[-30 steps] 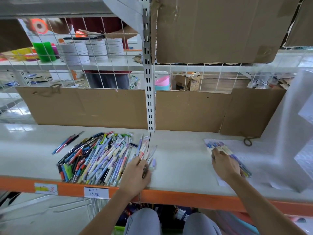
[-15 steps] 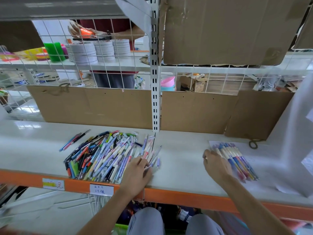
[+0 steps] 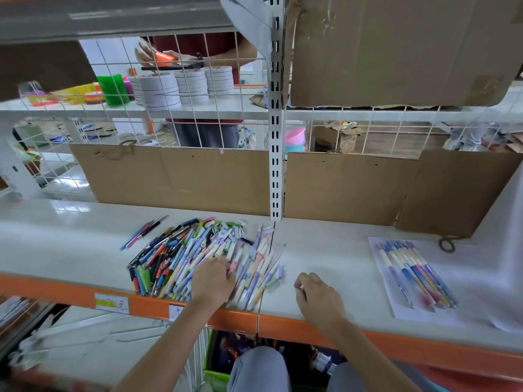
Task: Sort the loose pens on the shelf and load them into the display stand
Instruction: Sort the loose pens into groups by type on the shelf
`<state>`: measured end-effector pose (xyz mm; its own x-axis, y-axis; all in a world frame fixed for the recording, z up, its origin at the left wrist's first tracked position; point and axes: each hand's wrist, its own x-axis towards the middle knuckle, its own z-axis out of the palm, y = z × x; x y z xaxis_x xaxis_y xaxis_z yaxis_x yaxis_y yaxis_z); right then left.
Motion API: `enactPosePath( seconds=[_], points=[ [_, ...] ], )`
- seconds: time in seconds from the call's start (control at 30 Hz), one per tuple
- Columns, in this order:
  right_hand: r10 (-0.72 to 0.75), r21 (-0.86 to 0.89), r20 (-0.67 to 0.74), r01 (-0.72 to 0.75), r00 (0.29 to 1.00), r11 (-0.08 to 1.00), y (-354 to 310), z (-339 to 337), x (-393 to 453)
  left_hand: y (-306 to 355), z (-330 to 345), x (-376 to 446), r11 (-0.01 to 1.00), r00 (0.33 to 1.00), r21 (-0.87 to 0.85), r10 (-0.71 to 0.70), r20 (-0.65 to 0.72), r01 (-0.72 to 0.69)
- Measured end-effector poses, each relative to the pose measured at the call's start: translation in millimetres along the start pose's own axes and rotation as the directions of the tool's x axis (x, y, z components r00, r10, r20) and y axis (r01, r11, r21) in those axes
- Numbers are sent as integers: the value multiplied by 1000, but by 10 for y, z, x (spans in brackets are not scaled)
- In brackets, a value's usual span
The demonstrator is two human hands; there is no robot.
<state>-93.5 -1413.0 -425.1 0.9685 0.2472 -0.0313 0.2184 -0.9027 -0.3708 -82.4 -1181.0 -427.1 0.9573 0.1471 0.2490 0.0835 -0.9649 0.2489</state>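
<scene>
On the white shelf (image 3: 325,250), left fingers (image 3: 219,263) rest on the pen pile (image 3: 192,256); right fingers (image 3: 304,281) hang loosely curled, empty.

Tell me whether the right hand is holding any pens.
No. The right hand hovers loosely curled over bare shelf, holding nothing, apart from the sorted pens.

Left shelf (image 3: 56,244): bare white board, open to the pen pile (image 3: 198,256).
Middle: bare stretch between the pile and the sorted pens (image 3: 416,273) on paper (image 3: 402,309).
Back: cardboard panels (image 3: 175,179) and slotted upright (image 3: 276,165) wall off the rear.
Overhead: hanging cardboard (image 3: 396,52) limits height on the right.
</scene>
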Motion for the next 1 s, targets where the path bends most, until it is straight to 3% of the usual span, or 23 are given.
enactPosePath(
  seconds=[0.17, 0.33, 0.57, 0.63, 0.7, 0.77, 0.87, 0.93, 1.0],
  points=[
    [14, 19, -15, -14, 1000, 1000, 20, 24, -11, -47, 24, -121, 994, 996, -64, 86, -33, -88],
    [22, 26, -26, -22, 999, 999, 5, 29, -22, -73, -51, 82, 997, 998, -73, -23, -64, 19],
    [57, 98, -38, -53, 998, 994, 5, 35, -37, 80, -48, 420, 982, 996, 181, -68, 60, 56],
    [72, 126, -41, -67, 997, 990, 19, 26, -39, 134, -3, 353, 998, 998, 36, -60, 1, 60],
    [78, 189, -69, -64, 995, 980, 15, 18, -29, 264, 1, 200, 975, 999, -223, -25, -20, 20],
    [91, 393, -91, -48, 992, 918, -43, -1, -8, 449, -13, 1, 923, 994, -372, 107, -6, -102],
    [172, 721, -62, -75, 983, 688, -185, -57, 43, 623, 55, -181, 860, 950, -427, 313, 10, -279],
    [233, 751, -86, -91, 969, 654, -177, -56, 94, 630, 118, -150, 842, 933, -451, 355, 51, -296],
    [279, 713, -111, -119, 954, 691, -90, -40, 110, 586, 140, -24, 863, 953, -441, 298, 53, -245]
  ],
)
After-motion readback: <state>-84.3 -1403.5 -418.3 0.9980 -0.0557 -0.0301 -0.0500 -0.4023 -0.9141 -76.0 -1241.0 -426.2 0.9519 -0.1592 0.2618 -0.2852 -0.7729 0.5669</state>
